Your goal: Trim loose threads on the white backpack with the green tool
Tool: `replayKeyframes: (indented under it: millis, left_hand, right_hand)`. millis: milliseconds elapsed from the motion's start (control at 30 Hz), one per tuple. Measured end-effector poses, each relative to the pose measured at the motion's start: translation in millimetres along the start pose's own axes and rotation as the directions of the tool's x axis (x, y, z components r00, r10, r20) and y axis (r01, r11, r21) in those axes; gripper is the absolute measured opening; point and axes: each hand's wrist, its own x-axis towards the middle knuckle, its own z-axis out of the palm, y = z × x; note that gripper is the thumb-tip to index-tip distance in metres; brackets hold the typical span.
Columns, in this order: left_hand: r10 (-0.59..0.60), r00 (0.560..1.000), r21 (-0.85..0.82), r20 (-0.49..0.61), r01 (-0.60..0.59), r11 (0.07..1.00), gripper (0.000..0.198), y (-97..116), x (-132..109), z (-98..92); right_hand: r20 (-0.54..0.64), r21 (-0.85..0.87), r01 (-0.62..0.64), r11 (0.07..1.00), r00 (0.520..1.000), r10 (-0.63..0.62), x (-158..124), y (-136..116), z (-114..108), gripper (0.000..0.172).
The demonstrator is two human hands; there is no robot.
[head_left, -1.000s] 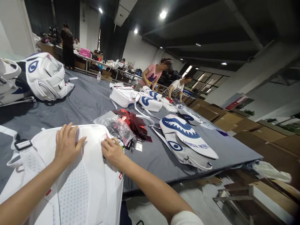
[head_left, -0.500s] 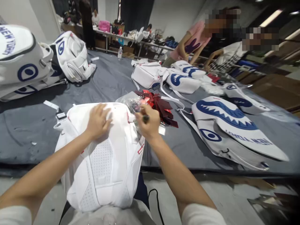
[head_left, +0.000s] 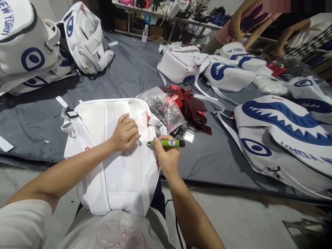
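Observation:
A white backpack [head_left: 135, 162] rests upright against the table edge, its back panel and shoulder straps facing me. My left hand [head_left: 125, 132] lies on the upper middle of that panel, fingers loosely bent and holding nothing. At the bag's right edge, my right hand [head_left: 167, 157] grips a green marker pen [head_left: 168, 143] with a black end. Its dark tip points left, close to the white panel; whether it touches I cannot tell. A black buckle [head_left: 72, 113] sits on the strap at the bag's upper left.
Behind the bag lie a clear plastic bag [head_left: 166, 107] and dark red shiny strips [head_left: 193, 107]. More white backpacks with blue eye prints stand left [head_left: 85, 38] and right [head_left: 259, 135]. A water bottle [head_left: 145, 35] stands at the far edge. Two people are at the far right.
My view has tilted down. My right hand has moved down the bag's right side, and the marker now shows lengthwise. My left hand has shifted toward the panel's right.

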Motion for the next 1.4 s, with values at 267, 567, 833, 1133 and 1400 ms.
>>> replayKeyframes:
  millis: [267,567,833,1133,1400]
  left_hand:
    - [0.031,0.922,0.038,0.387,-0.050,0.998,0.020,4.1,-1.6,-8.8]
    - [0.069,0.984,-0.003,0.165,-0.069,0.998,0.011,2.4,-24.9,3.0]
    - [0.079,0.988,0.005,0.136,-0.080,0.997,0.014,0.8,-24.1,4.7]
    - [0.059,0.985,-0.003,0.164,-0.059,0.998,0.014,0.9,-24.9,5.1]
    - [0.033,0.974,0.005,0.224,-0.035,0.999,0.016,1.4,-24.9,6.8]
  right_hand:
    - [0.043,-0.099,0.055,0.994,0.998,-0.051,-1.8,15.3,7.8,0.024]
    - [0.039,-0.203,0.102,0.974,0.995,-0.096,-2.9,16.6,15.5,0.025]
    - [0.071,-0.277,0.106,0.955,0.993,-0.090,0.1,18.8,13.6,0.028]
    - [0.115,-0.295,0.129,0.947,0.988,-0.099,0.9,16.6,12.5,0.029]
    - [0.142,-0.338,0.156,0.928,0.983,-0.113,6.1,18.7,11.2,0.034]
